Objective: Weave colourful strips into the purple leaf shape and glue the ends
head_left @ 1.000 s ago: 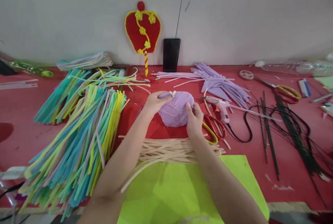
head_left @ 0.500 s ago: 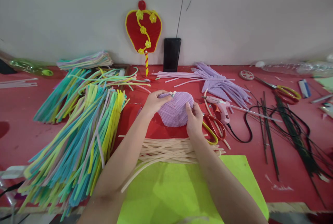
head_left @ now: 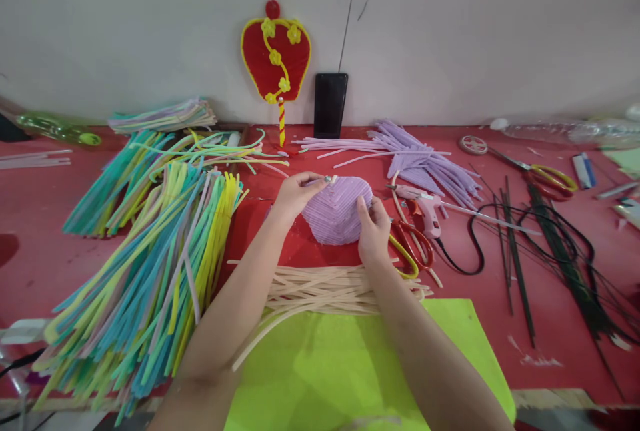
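Between my hands is a flat lilac panel (head_left: 337, 214) made of pipe cleaners laid side by side, with ribs meeting along a middle line. My left hand (head_left: 296, 196) pinches its upper left edge, where a small pale bit shows at the fingertips. The right edge is gripped by my right hand (head_left: 374, 229), thumb on the front and fingers hidden behind. Below the panel lie cream pipe cleaners (head_left: 320, 291) on a lime-green sheet (head_left: 320, 364). Scissors (head_left: 411, 247) with red and yellow handles lie just right of my right hand.
On the left is a big bundle of coloured pipe cleaners (head_left: 145, 284). Lilac pipe cleaners (head_left: 430, 161), a pink glue gun (head_left: 427, 211) with its cord, and dark green wires (head_left: 560, 251) lie right. A red fan-shaped piece (head_left: 277, 61) and a black phone (head_left: 331, 105) stand by the wall.
My left fingers have shifted slightly left along the panel's upper edge. The panel and my right hand stay almost where they were.
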`<state>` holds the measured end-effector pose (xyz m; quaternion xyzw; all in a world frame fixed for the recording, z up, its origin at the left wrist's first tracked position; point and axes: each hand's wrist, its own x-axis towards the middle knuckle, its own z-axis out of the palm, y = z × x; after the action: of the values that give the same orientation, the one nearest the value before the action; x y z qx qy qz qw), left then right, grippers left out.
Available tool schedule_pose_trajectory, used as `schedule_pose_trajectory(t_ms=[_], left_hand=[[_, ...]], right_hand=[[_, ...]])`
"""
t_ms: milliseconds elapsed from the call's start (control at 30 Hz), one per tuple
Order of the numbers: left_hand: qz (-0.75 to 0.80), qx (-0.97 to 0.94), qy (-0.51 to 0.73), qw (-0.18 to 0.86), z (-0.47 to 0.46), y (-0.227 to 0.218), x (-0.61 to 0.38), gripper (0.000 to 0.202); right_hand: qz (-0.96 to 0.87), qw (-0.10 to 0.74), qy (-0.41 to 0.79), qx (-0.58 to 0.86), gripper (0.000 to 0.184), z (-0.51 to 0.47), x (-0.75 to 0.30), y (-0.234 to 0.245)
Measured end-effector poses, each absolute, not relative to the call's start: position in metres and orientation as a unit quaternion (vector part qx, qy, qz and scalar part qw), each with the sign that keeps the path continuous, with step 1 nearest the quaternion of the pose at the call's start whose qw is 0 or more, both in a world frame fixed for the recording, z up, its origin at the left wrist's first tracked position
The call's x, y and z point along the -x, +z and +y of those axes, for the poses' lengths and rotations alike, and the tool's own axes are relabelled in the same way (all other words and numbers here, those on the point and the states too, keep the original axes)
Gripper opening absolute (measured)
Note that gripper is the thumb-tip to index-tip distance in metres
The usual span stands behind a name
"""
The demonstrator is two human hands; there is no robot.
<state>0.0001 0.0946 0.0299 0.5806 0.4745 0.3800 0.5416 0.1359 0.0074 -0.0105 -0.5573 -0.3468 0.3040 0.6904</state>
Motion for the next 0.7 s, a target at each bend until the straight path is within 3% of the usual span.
schedule_pose_trajectory(t_ms=[700], left_hand=[[0.445,-0.641,0.325,0.534,0.0903,0.0304,0.0034,0.034]], right_hand=[[-0.312,0.688,0.273,0.596,0.035,0.0079,-0.1365,-0.0099]])
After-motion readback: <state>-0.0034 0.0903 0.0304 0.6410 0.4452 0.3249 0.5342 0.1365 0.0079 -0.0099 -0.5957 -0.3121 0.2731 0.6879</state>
